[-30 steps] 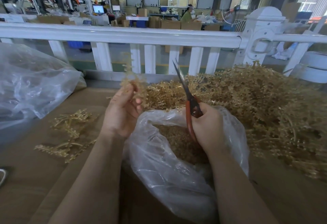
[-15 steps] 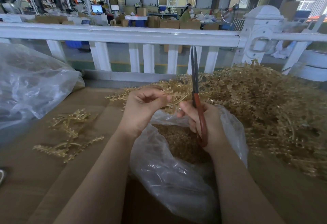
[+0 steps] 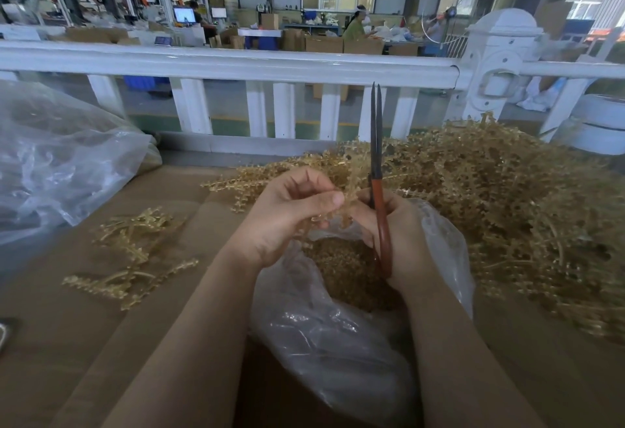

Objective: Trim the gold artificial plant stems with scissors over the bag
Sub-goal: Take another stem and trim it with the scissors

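Hands barely shifted, left hand (image 3: 287,214) pinching gold stem (image 3: 341,207), right hand (image 3: 402,241) gripping near-closed scissors (image 3: 377,170), stem pile (image 3: 507,207) behind bag (image 3: 338,343).

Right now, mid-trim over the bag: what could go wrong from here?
1. The scissors point straight up, blades nearly closed, while the right hand also fingers the sprig; a slip could likely nick the left hand close by.
2. The bag mouth is slack and partly collapsed, so trimmings may miss it.
3. The untrimmed pile crowds the bag's rim and could spill in.
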A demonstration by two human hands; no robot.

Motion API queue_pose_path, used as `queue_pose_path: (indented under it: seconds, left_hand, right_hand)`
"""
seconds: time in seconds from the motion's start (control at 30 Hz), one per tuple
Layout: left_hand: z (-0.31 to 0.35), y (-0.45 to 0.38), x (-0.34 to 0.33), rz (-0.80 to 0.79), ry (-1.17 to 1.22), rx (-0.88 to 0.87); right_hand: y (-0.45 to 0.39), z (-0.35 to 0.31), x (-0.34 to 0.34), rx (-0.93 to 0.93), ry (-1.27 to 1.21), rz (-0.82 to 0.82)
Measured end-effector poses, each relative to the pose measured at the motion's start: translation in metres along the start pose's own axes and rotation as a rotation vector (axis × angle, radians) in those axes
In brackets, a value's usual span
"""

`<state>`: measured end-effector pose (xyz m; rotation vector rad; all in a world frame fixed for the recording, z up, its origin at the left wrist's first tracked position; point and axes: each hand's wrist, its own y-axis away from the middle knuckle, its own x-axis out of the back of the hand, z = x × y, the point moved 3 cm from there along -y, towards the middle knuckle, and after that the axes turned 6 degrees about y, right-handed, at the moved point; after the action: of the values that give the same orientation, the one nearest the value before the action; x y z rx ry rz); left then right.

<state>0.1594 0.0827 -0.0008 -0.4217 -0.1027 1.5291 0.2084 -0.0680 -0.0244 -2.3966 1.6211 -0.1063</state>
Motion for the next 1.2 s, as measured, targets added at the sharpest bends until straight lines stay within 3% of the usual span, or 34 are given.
queue_pose_path:
  seconds: [0.23,0.6,1.0,1.2]
  left_hand:
    - [0.008,-0.002,0.007,0.114,-0.038,-0.186]
    - [0.011,-0.001,0.005,0.118,-0.071,-0.224]
    - [0.005,-0.005,-0.001,0.055,-0.077,-0.073]
    - [0.001,-0.002,-0.002,0.073,-0.321,0.048]
  right_hand:
    - [-0.001,0.003,0.004,-0.008,-0.01,0.036]
    - [0.002,-0.001,0.0,0.032,-0.035,0.017]
    - [-0.001,-0.003,0.002,-0.009,0.004,0.055]
    - [0.002,-0.005,0.001,0.01,-0.038,0.046]
